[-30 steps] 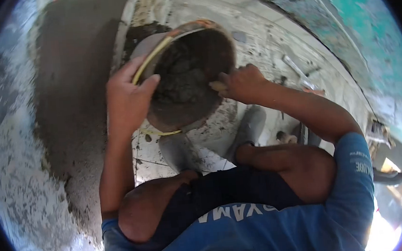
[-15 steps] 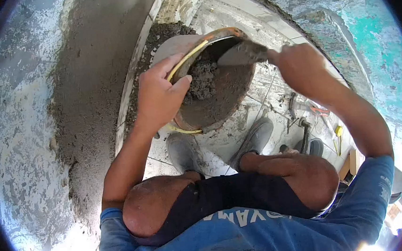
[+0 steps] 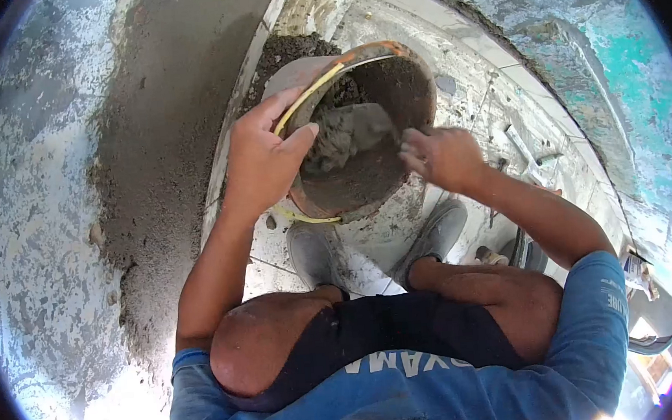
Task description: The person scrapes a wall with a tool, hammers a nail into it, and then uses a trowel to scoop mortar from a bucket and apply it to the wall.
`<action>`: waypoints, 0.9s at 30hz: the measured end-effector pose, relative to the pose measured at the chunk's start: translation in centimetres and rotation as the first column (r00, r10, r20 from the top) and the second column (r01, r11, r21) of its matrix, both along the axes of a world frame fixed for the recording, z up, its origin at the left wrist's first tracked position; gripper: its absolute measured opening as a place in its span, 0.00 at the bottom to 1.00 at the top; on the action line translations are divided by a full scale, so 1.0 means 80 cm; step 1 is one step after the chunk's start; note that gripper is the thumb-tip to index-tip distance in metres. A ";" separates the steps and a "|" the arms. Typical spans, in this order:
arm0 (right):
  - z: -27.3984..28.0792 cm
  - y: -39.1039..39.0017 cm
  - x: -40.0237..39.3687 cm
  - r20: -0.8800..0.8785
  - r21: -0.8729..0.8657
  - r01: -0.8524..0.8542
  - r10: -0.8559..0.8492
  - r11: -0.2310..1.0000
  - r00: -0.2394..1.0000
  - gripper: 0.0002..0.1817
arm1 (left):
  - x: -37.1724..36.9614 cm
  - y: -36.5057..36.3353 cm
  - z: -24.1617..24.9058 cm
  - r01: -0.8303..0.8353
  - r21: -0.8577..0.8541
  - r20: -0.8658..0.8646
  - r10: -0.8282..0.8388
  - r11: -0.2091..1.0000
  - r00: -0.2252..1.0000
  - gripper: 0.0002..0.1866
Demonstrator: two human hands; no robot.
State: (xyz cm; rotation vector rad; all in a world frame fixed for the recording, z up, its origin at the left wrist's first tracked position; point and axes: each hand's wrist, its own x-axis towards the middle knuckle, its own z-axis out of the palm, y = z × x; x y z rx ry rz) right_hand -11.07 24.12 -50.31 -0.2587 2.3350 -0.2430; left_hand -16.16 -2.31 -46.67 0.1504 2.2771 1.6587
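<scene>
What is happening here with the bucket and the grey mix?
A person crouches on a tiled floor beside a freshly plastered wall. The left hand grips the rim of a tilted bucket holding wet mortar. The right hand holds a trowel, its blade down inside the bucket on the mortar.

Bucket [image 3: 380, 167] (mortar [image 3: 338, 135] inside) sits before both shoes [image 3: 315, 251], wall left.

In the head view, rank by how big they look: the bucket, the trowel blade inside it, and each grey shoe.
1. bucket, largest.
2. Grey shoes: left shoe and right shoe look alike; unranked.
3. trowel blade, partly mortar-covered, so unsure against the shoes.
</scene>
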 end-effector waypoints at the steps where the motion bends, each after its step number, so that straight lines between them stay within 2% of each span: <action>1: -0.009 0.017 -0.004 -0.171 0.114 -0.117 0.135 0.987 0.976 0.14 | 0.001 -0.001 0.000 -0.008 0.003 -0.001 0.008 1.000 1.000 0.24; 2: -0.014 0.032 -0.010 -0.324 0.243 -0.203 0.276 0.949 0.905 0.11 | 0.001 -0.001 0.000 -0.007 -0.014 -0.024 0.007 1.000 1.000 0.24; 4: -0.002 0.053 -0.030 -0.449 0.398 -0.235 0.412 0.887 0.793 0.09 | 0.002 0.002 0.001 -0.007 -0.028 -0.054 0.006 1.000 0.999 0.24; 6: 0.024 0.054 -0.040 -0.486 0.388 -0.225 0.406 0.894 0.774 0.10 | 0.010 0.007 0.003 0.016 -0.080 -0.079 -0.023 0.997 0.997 0.24; 8: 0.051 0.031 -0.040 -0.321 0.294 -0.115 0.211 0.949 0.923 0.15 | 0.008 0.008 0.001 0.031 -0.095 -0.083 -0.039 0.995 0.996 0.24; 9: 0.054 0.021 -0.044 -0.140 0.251 -0.095 0.133 0.963 0.981 0.21 | 0.005 0.010 0.001 0.044 -0.105 -0.101 -0.055 0.994 0.993 0.24; 10: 0.041 0.019 -0.038 -0.090 0.219 -0.100 0.123 0.970 0.988 0.24 | 0.003 0.011 0.002 0.045 -0.099 -0.111 -0.056 0.994 0.992 0.24; 12: 0.028 0.014 -0.034 0.117 0.305 -0.248 0.223 0.919 0.968 0.25 | 0.004 0.014 0.003 0.042 -0.114 -0.098 -0.053 0.993 0.994 0.24; 14: 0.027 0.035 -0.037 0.108 0.350 -0.218 0.192 0.911 0.975 0.25 | 0.004 0.012 -0.001 0.032 -0.105 -0.104 -0.043 0.994 0.994 0.24; 16: 0.060 0.037 -0.053 0.112 0.441 -0.222 0.192 0.870 0.975 0.22 | 0.004 0.010 -0.003 0.014 -0.104 -0.105 -0.025 0.994 0.994 0.24; 18: 0.089 0.049 -0.060 -0.025 0.536 -0.178 0.227 0.825 0.974 0.18 | 0.005 0.008 -0.003 0.020 -0.080 -0.093 -0.027 0.997 0.995 0.24; 20: 0.091 0.057 -0.061 -0.082 0.530 -0.191 0.274 0.826 0.958 0.19 | 0.008 0.012 -0.005 0.002 -0.081 -0.096 -0.009 0.997 0.995 0.24; 22: 0.035 0.051 -0.052 0.005 0.489 -0.197 0.223 0.850 0.975 0.22 | 0.009 0.017 -0.003 -0.019 -0.066 -0.116 0.012 0.998 0.993 0.24; 24: -0.009 0.021 -0.039 0.070 0.341 -0.239 0.229 0.909 0.971 0.25 | 0.009 0.021 0.002 -0.029 -0.111 -0.089 0.019 0.993 0.996 0.23; 26: -0.023 -0.012 -0.026 0.060 0.174 -0.153 0.145 0.973 0.988 0.27 | 0.010 0.021 0.001 -0.023 -0.081 -0.107 0.014 0.996 0.994 0.23; 27: -0.026 -0.014 -0.019 0.055 0.171 -0.155 0.148 0.973 0.987 0.27 | 0.010 0.018 -0.001 -0.014 -0.059 -0.105 0.008 0.998 0.994 0.23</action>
